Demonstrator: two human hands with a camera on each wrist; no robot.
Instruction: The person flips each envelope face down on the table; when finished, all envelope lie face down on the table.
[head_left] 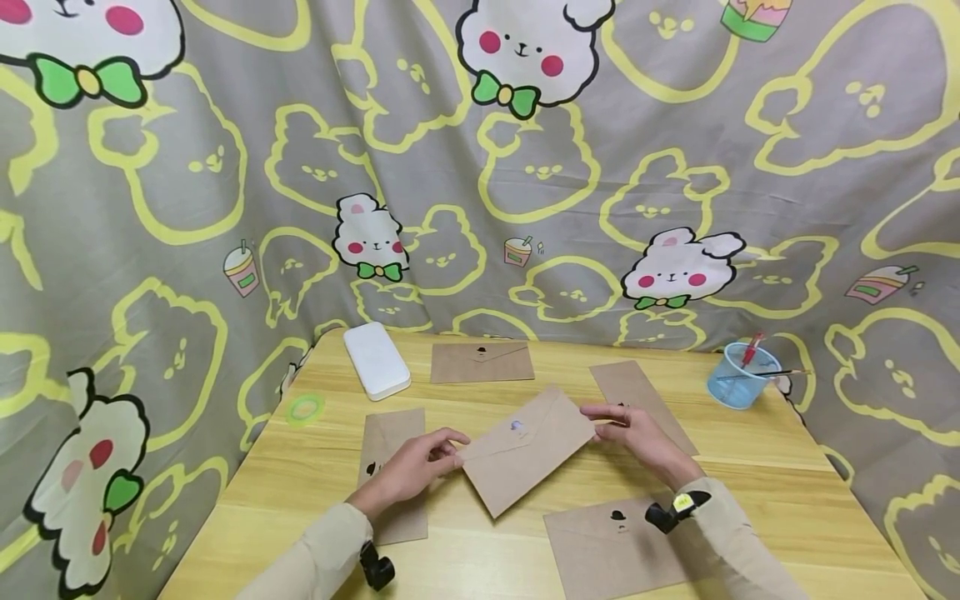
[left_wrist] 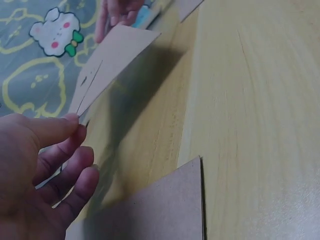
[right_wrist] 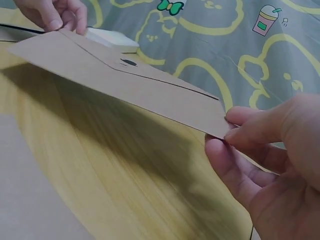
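A brown kraft envelope (head_left: 528, 450), flap side up with a small dark print, is held tilted above the middle of the table. My left hand (head_left: 420, 462) pinches its left end between thumb and fingers. At the opposite end my right hand (head_left: 630, 433) pinches the edge, thumb on top in the right wrist view, where the envelope (right_wrist: 120, 75) casts a shadow on the wood below. Under my left forearm lies another envelope (head_left: 408, 517), and one more envelope (head_left: 600, 554) sits partly beneath my right forearm.
Further envelopes lie at the back (head_left: 480, 367) and behind my right hand (head_left: 645, 392). A white box (head_left: 377, 360) stands at the back left, near a round green sticker (head_left: 305, 409). The blue mesh cup (head_left: 738, 379) at the back right holds pens. A patterned curtain (head_left: 450, 167) surrounds the table.
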